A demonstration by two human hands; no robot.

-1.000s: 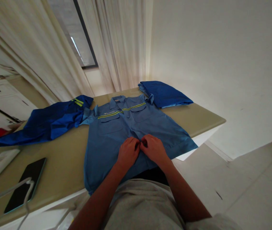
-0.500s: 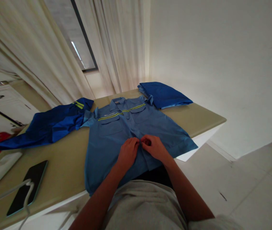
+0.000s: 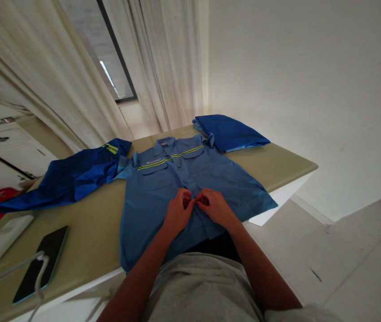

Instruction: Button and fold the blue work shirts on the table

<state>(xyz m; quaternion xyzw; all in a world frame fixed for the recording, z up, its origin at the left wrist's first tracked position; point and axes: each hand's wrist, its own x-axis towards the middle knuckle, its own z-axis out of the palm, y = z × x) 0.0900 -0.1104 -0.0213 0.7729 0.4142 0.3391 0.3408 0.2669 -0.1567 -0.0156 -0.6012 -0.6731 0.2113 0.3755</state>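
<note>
Left hand (image 3: 177, 213) and right hand (image 3: 214, 208) apparently pinch the blue shirt (image 3: 156, 197) between them; uneven pulling could leave it skewed or creased there.

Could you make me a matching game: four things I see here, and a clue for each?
Things:
1. Shirt
2. Left hand
3. Flat device
4. Curtains

Clues:
A. Pale, hanging beside the window
B. Black, crossed by a pale cable
C. Yellow lines across the chest
D. At the shirt's front, next to the right hand

Pairs: 1-C, 2-D, 3-B, 4-A
</note>
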